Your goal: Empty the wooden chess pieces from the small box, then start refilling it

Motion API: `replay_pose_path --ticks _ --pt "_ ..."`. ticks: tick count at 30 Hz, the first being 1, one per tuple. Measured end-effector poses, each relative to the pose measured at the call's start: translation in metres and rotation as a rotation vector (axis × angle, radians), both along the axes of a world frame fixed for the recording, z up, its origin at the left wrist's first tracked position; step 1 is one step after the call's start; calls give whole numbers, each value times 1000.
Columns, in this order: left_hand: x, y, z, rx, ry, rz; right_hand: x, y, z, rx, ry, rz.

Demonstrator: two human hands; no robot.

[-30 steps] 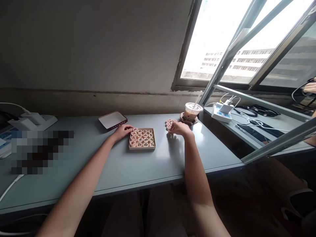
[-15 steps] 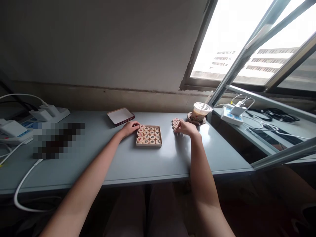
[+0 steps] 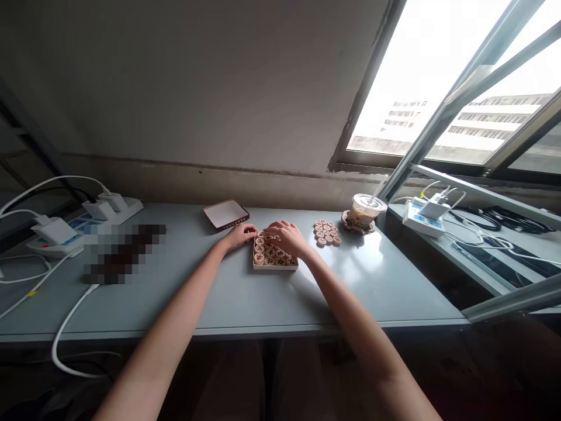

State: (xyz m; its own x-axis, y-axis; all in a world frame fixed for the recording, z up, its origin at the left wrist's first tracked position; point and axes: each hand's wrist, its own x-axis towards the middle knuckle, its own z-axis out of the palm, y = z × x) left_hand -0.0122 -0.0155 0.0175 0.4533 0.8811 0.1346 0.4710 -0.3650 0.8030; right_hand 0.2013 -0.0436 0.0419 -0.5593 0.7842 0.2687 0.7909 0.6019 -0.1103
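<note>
A shallow open box [image 3: 275, 268] of round wooden xiangqi pieces [image 3: 269, 253] lies on the desk. The pieces bear red characters in the left column and black ones to its right. My left hand [image 3: 239, 236] grips the box's far left corner with bent fingers. Over the far part of the box is my right hand [image 3: 287, 237], fingers bent down at the top layer and closed on a xiangqi piece, which the hand mostly hides. A loose cluster of red-marked pieces [image 3: 325, 231] lies on the desk to the right.
The box lid [image 3: 227, 214] rests upturned behind my left hand. A lidded drink cup [image 3: 364, 211] with a straw stands on a coaster [image 3: 346, 222] at the back right. Power strips [image 3: 79, 228] with white cables occupy the left side. A metal frame [image 3: 407, 152] borders the right edge.
My right hand has moved left from the loose pieces to above the box, uncovering the cluster. My left hand stays at the box corner. The view has shifted slightly.
</note>
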Motion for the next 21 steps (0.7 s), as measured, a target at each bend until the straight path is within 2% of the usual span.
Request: replay_pose_path --ticks 2,5,9,11,14,16,21 --pt "0 1 -1 -17 -8 -3 -11 1 -3 0 -7 -48" --pt "0 4 -3 -34 -31 -9 -12 0 -2 -19 49 -88" --pt "1 8 -7 -28 -57 3 -13 1 -2 -45 91 -9" --pt "1 9 -9 -22 -63 6 -15 1 -3 -25 115 -21" --pt "2 10 -10 -13 -55 1 -11 2 -3 -24 216 -121" --pt "2 11 -10 -6 -44 3 2 5 -3 -45 271 -207" --pt "2 13 -13 0 -36 34 52 18 -9 25 128 -594"
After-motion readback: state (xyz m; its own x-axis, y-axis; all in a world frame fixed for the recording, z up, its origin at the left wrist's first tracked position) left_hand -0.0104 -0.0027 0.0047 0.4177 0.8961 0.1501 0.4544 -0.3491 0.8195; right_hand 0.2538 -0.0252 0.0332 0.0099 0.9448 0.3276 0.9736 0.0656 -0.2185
